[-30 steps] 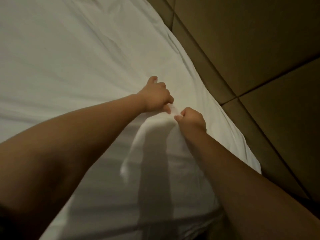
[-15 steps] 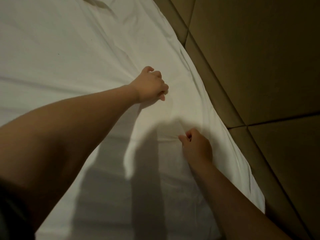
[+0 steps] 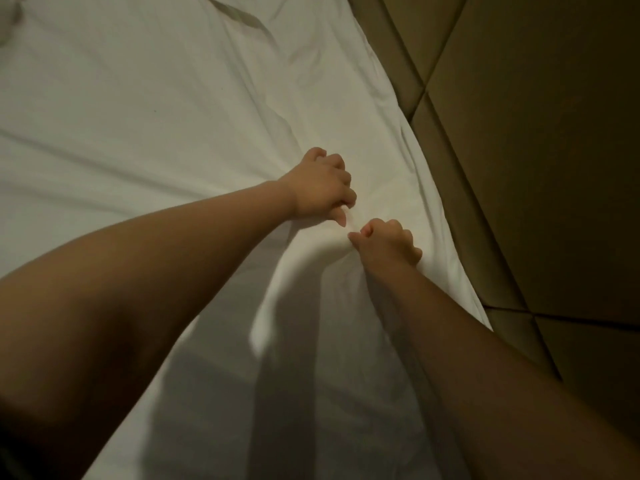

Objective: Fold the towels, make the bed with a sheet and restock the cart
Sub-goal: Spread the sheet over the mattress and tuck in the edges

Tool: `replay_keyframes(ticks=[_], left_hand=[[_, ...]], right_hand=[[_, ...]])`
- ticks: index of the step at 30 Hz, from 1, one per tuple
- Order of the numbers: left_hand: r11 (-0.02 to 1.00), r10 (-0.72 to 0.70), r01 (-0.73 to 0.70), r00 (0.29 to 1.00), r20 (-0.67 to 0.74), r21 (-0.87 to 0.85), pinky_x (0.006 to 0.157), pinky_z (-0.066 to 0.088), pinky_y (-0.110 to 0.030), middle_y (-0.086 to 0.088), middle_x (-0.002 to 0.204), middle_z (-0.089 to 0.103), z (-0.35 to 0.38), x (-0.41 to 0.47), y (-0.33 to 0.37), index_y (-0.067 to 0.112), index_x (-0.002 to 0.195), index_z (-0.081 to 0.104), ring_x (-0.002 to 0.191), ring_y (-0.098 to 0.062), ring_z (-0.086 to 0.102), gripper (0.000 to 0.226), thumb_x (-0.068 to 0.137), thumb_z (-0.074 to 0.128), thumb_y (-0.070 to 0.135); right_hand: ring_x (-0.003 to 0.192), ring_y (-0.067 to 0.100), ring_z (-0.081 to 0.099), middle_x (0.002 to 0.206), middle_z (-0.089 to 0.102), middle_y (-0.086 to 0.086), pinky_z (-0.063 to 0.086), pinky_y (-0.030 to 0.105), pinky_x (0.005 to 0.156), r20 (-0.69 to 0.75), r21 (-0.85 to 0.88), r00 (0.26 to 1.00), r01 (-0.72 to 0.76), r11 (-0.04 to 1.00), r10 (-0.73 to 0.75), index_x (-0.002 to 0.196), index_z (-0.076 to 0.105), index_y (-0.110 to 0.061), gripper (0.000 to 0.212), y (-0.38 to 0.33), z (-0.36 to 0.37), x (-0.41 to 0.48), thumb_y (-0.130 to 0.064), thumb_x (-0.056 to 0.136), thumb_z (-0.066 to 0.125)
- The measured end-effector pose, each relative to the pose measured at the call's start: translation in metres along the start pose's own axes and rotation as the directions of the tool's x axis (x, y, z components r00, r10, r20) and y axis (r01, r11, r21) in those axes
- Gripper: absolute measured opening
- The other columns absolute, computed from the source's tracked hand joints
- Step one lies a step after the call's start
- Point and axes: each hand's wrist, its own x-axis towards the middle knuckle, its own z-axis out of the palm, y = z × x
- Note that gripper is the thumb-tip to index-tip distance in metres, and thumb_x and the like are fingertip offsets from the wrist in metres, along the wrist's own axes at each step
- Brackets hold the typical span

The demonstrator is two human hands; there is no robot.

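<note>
A white sheet [image 3: 145,109] is spread over the bed, just beside a brown padded wall [image 3: 536,140]. Near that side, a little bump of sheet is pinched by the curled fingers of the left hand [image 3: 320,187] and the right hand [image 3: 388,242], which are held close together.

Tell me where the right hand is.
Head view, right of centre: the right hand grips the white sheet beside the left hand, near the padded wall.

Dim warm light, soft arm shadows
</note>
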Motion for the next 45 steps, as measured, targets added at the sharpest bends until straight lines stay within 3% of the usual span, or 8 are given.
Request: replay_keyframes(ticks=[5,14,20,24,27,31,37,45], left_hand=[[0.997,-0.057,0.053,0.996,0.071,0.053,0.106,0.021,-0.045,0.006,0.127,0.053,-0.02,0.0,-0.036,0.029,0.123,0.057,0.131,-0.023,0.03,0.041,0.088,0.054,0.05],[0.994,-0.112,0.112,0.99,-0.09,-0.003,0.101,0.022,-0.04,0.003,0.11,0.064,-0.013,0.02,-0.064,0.021,0.108,0.065,0.124,-0.021,0.038,0.024,0.093,0.053,0.036],[0.988,-0.137,0.131,0.988,-0.067,-0.082,0.095,0.023,-0.035,0.005,0.107,0.066,-0.012,0.028,-0.068,0.022,0.099,0.066,0.123,-0.017,0.036,0.02,0.09,0.056,0.037],[0.992,-0.118,0.115,0.992,-0.047,-0.061,0.099,0.023,-0.037,0.003,0.114,0.063,-0.014,0.03,-0.075,0.023,0.106,0.066,0.128,-0.018,0.034,0.028,0.09,0.056,0.042],[0.996,-0.08,0.078,0.996,-0.05,-0.032,0.104,0.022,-0.039,0.004,0.117,0.062,-0.012,0.029,-0.081,0.026,0.11,0.065,0.13,-0.018,0.032,0.029,0.093,0.05,0.043],[0.998,-0.041,0.041,0.999,0.013,0.037,0.104,0.022,-0.041,0.006,0.119,0.06,-0.019,0.024,-0.108,0.028,0.118,0.059,0.13,-0.02,0.032,0.039,0.093,0.042,0.053],[0.992,-0.114,0.112,0.993,0.029,0.065,0.106,0.018,-0.041,0.005,0.125,0.059,-0.034,0.022,-0.159,0.027,0.121,0.06,0.132,-0.019,0.03,0.034,0.093,0.049,0.042],[0.981,-0.111,0.116,0.993,-0.036,0.153,0.104,0.02,-0.041,0.005,0.111,0.062,-0.033,0.044,-0.181,0.024,0.103,0.063,0.129,-0.02,0.031,0.018,0.093,0.05,0.03]], right_hand=[[0.1,0.025,0.051,0.109,0.055,0.006,0.044,0.043,0.092,0.049,0.112,0.999,0.016,0.994,-0.022,0.108,0.061,-0.021,0.032,0.005,-0.001,0.005,-0.047,0.093,0.051],[0.109,0.026,0.051,0.112,0.059,0.005,0.042,0.042,0.093,0.053,0.185,0.999,-0.012,0.983,0.002,0.087,0.06,-0.026,0.016,0.004,-0.001,0.007,-0.042,0.09,0.058],[0.115,0.028,0.049,0.121,0.056,0.006,0.04,0.042,0.096,0.087,0.103,0.995,-0.062,0.993,0.053,0.111,0.063,-0.023,0.028,-0.006,-0.009,0.008,-0.041,0.091,0.054],[0.103,0.023,0.054,0.111,0.059,0.003,0.045,0.042,0.092,-0.118,0.222,0.993,0.044,0.974,-0.018,0.108,0.065,-0.019,0.036,-0.045,-0.016,0.025,-0.047,0.09,0.052],[0.104,0.022,0.052,0.113,0.056,0.005,0.041,0.039,0.091,-0.214,0.167,0.974,0.111,0.98,-0.074,0.116,0.06,-0.016,0.043,-0.081,-0.02,0.046,-0.05,0.096,0.041],[0.106,0.024,0.051,0.114,0.056,0.005,0.042,0.041,0.091,-0.119,0.2,0.992,0.076,0.977,-0.053,0.114,0.061,-0.02,0.033,-0.081,-0.019,0.068,-0.043,0.097,0.045],[0.108,0.029,0.054,0.114,0.06,0.007,0.042,0.046,0.097,0.071,0.338,0.996,0.032,0.941,-0.06,0.108,0.062,-0.021,0.024,-0.079,-0.026,0.085,-0.037,0.092,0.055],[0.102,0.024,0.054,0.107,0.059,0.001,0.041,0.04,0.092,0.064,0.313,0.998,-0.007,0.95,-0.014,0.086,0.051,-0.029,0.011,-0.08,-0.02,0.09,-0.037,0.093,0.054]])
